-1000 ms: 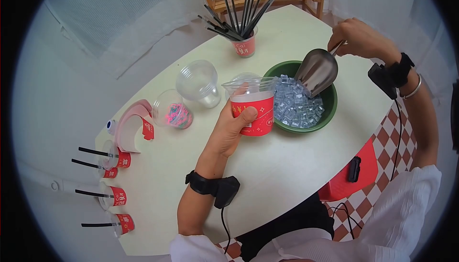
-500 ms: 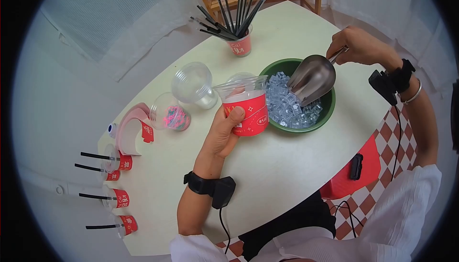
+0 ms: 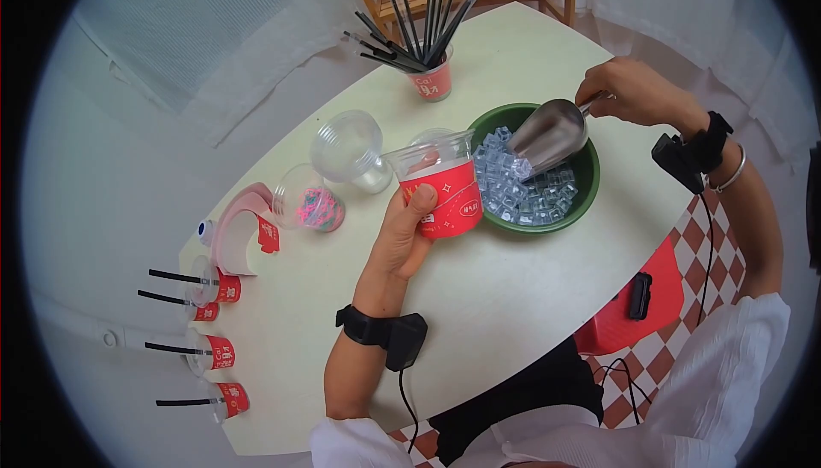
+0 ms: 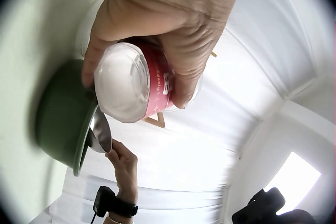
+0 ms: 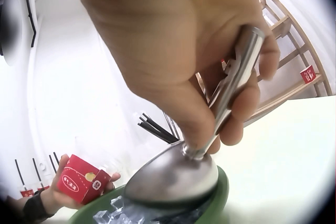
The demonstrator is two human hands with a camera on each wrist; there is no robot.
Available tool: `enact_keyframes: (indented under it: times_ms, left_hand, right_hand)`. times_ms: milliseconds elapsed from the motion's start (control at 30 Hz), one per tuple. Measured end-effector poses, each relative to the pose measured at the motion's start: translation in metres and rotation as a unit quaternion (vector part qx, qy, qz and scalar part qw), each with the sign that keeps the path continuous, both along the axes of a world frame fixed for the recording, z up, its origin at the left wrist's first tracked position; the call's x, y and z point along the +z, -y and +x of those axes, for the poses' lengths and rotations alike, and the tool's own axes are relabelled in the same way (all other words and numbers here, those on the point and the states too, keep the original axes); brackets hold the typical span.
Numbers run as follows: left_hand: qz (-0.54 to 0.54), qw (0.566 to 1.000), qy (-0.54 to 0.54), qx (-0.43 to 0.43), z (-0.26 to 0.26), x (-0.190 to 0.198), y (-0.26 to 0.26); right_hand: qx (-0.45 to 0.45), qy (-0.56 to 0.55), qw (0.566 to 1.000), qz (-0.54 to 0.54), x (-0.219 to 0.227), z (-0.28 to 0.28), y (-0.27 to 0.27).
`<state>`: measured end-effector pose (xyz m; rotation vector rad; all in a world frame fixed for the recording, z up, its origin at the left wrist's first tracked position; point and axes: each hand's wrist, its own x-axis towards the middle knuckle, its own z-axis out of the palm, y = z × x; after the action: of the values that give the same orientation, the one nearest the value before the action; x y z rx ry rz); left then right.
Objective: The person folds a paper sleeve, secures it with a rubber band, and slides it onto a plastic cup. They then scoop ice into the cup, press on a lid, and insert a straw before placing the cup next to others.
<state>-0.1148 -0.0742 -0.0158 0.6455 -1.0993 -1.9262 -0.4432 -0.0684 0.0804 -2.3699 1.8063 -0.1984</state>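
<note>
Head view: we are seeing the left hand grasping a red cup, its fingers and thumb wrapping round the side. The cup is hanging above the counter, just beside a green bowl; we are not managing to tell whether cup and bowl are touching. The right hand is gripping the handle of a metal scoop, whose front edge is resting among the ice cubes in the bowl. Behind, a cup of black straws is standing upright. Left of the held cup, clear containers and a cup with pink and green bits are sitting; four drink cups with straws are lining the counter's left side.

Left wrist view: we are looking at the held cup's clear base, with the left hand clasping it and the bowl lying close by. The scoop is showing over the bowl's rim, the right hand holding it.

Right wrist view: we are noting the right hand's fingers curling round the scoop handle. The scoop is tilting into the bowl, and the left hand is holding the cup beyond.
</note>
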Motion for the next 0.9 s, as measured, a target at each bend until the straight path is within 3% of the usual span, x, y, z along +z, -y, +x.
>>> enact_keyframes:
  times_ms: [200, 600, 900]
  left_hand:
    - [0.011, 1.000, -0.017, -0.018, 0.001, 0.001, 0.003]
    - [-0.003, 1.000, -0.008, 0.002, -0.001, -0.001, 0.001]
    - [0.002, 1.000, -0.013, -0.003, 0.000, -0.001, 0.004]
  right_hand:
    - [0.080, 0.004, 0.994, -0.081, -0.007, -0.005, -0.003]
    - [0.004, 0.017, 0.999, -0.039, -0.007, 0.003, -0.015]
    - [0.020, 0.118, 0.992, -0.045, -0.019, -0.002, -0.013]
